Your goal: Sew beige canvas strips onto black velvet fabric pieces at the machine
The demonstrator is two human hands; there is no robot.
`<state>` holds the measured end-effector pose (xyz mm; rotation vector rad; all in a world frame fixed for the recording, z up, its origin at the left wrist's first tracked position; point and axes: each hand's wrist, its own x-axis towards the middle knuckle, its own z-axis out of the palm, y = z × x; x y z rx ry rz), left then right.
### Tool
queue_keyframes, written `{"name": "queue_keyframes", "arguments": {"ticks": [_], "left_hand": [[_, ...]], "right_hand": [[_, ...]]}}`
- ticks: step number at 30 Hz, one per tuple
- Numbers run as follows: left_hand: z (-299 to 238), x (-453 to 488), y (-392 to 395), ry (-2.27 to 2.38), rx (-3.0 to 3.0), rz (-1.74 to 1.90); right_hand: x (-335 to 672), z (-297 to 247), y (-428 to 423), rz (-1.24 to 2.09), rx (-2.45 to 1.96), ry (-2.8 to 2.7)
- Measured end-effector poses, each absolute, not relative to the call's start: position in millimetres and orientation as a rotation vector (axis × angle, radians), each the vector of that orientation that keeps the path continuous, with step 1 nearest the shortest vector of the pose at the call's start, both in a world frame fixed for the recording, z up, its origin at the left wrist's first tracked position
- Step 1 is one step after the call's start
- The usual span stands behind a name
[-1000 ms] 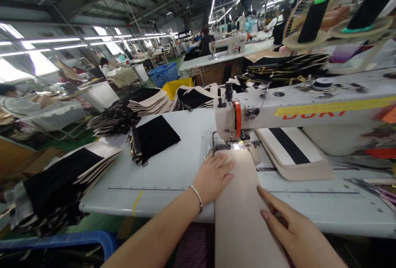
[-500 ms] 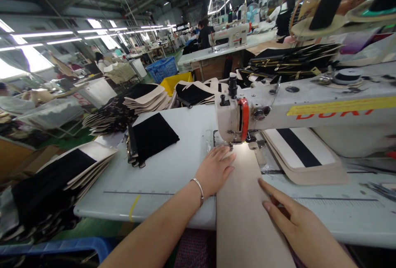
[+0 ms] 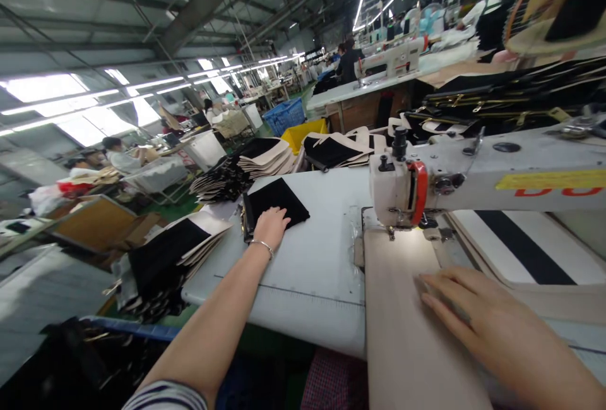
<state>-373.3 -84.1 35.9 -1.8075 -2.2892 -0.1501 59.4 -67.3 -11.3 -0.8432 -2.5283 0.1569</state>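
A long beige panel point(image 3: 402, 309) lies under the head of the sewing machine point(image 3: 398, 192) and runs down over the table's front edge. My right hand point(image 3: 483, 315), a little blurred, rests on the panel's right side, fingers stretched out. My left hand point(image 3: 271, 228), with a bracelet on its wrist, reaches out to a black fabric piece point(image 3: 279, 196) on the left of the table. Its fingers lie on top of that piece, near the edge with dark trim and metal parts.
Layered black-and-beige pieces point(image 3: 189, 242) hang over the table's left edge. More stacked pieces point(image 3: 265, 158) stand behind. Right of the needle lies a beige panel with a black stripe point(image 3: 525, 246). A yellow bin point(image 3: 305, 132) and a blue basket point(image 3: 285, 116) are farther back.
My left hand has left the beige panel beside the needle and moved left onto the black piece. My right hand has shifted farther onto the panel. The view has swung left.
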Motion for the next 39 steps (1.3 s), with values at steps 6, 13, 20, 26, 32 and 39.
{"name": "queue_keyframes", "arguments": {"ticks": [6, 13, 20, 26, 32, 39], "left_hand": [[49.5, -399.0, -83.5, -2.276, -1.855, -0.006], [114.1, -335.1, -140.7, -2.049, -1.779, -0.346], [59.6, -262.9, -148.7, -2.044, -2.476, -0.171], [23.6, -293.1, -40.4, -2.262, -2.087, -0.318], [66.3, -315.1, -53.5, -2.230, -2.183, -0.461], [142.2, -328.2, -112.4, -2.451, -2.020, -1.625]], "right_hand": [[26.1, -24.3, -32.7, 0.070, -0.786, -2.565], [27.2, -23.5, -36.4, 0.009, -0.843, -2.575], [17.9, -15.1, -40.7, -0.003, -0.922, -2.576], [18.9, -12.9, -41.5, -0.004, -0.910, -2.568], [19.1, -9.3, -43.0, 0.002, -0.918, -2.550], [16.5, -8.4, -44.7, 0.025, -0.938, -2.550]]}}
